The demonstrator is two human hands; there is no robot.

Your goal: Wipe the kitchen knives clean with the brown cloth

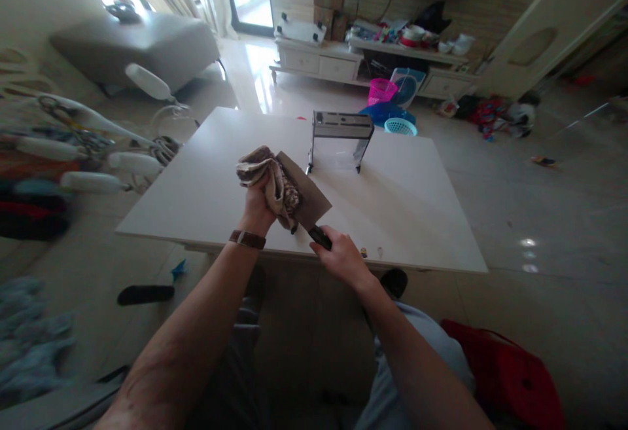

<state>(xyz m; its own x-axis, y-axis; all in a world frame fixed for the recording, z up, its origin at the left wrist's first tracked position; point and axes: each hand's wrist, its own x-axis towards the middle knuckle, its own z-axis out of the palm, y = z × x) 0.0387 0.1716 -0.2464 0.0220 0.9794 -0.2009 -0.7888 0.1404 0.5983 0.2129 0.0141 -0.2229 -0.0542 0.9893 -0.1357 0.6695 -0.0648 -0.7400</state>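
My left hand (260, 202) grips a folded brown and cream cloth (267, 178), which is pressed against the flat side of a cleaver (309, 194). The cleaver's black handle is in my right hand (342, 254), and its broad blade points up and to the left. Both hands are above the near edge of the white table (407, 214). Beyond the blade stands a knife block (343, 125) with a dark slotted top and clear sides. My left fingers are partly hidden by the cloth.
Two tiny items lie at the table's near edge, beside my right hand. Past the table are a pink basket (381, 91), a light blue basket (400, 127) and a cluttered TV cabinet (314, 63). A red bag (510, 371) lies on the floor at right.
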